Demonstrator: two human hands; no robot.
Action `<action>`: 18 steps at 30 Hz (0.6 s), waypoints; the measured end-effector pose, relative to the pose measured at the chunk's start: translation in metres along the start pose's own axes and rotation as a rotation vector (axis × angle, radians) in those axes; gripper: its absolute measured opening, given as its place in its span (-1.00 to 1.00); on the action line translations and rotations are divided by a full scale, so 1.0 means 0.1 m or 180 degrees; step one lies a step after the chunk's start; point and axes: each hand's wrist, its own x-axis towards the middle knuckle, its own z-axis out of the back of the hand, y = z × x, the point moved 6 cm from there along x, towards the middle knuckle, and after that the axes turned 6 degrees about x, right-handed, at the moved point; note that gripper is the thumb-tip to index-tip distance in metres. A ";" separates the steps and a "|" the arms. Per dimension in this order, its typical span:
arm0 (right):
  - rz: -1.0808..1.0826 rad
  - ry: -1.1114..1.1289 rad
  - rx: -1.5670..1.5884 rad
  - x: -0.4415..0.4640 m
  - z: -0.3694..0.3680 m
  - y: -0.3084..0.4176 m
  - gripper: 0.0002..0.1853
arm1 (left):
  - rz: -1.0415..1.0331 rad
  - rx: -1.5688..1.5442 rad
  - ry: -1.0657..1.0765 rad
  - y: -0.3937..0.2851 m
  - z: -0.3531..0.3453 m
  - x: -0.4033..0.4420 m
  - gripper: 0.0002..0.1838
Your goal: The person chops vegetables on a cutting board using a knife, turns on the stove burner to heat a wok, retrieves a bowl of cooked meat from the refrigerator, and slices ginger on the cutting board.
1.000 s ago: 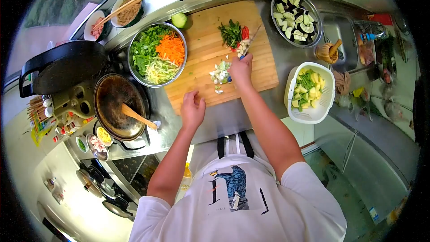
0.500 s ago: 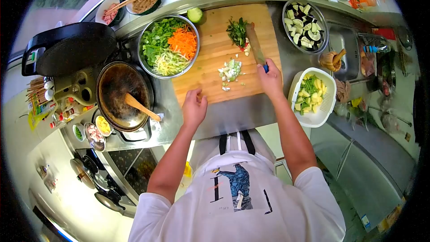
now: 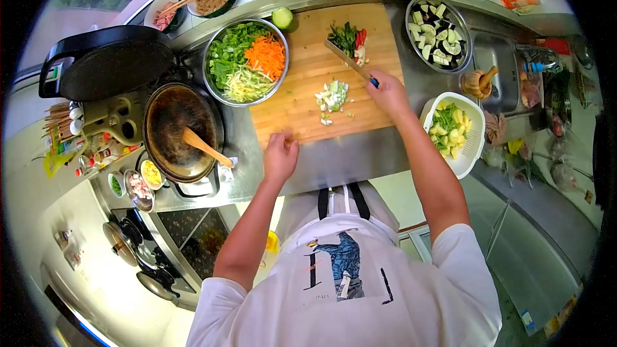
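The right hand [image 3: 388,95] is wrapped round the blue handle of a knife [image 3: 347,56], flat metal blade slanting leftward just beside dark leafy greens [image 3: 346,37]; over there the left hand [image 3: 280,156], loosely spread, sits at the wooden board's [image 3: 301,58] near edge, on the steel counter [image 3: 350,164]

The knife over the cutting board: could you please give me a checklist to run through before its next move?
1. Knife gripped by its handle in the right hand: ok.
2. Left hand clear of the blade: ok, it is at the near edge of the cutting board.
3. Board surface bare: not ok, chopped white and green pieces and dark green leaves lie on it.
4. Blade clear of the chopped pieces: ok, they lie on its near side.
5. Blade touching the board: cannot tell from above.
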 end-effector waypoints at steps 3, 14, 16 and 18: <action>0.0090 -0.0136 -0.0084 -0.14 0.00 0.07 -0.72 | -0.0163 -0.0054 -0.0176 0.01 0.02 -0.08 -0.76; 0.0009 -0.0818 0.0312 -0.77 -0.09 -0.07 -0.45 | -0.0358 -0.0231 -0.0268 -0.02 0.19 -0.23 -0.86; 0.0170 -0.1400 0.0132 -0.83 -0.13 -0.29 -0.45 | -0.0331 -0.0217 -0.0274 -0.01 0.23 -0.29 -0.86; 0.0039 -0.1487 0.0052 -0.83 -0.17 -0.41 -0.45 | -0.0320 -0.0202 -0.0268 0.02 0.26 -0.36 -0.86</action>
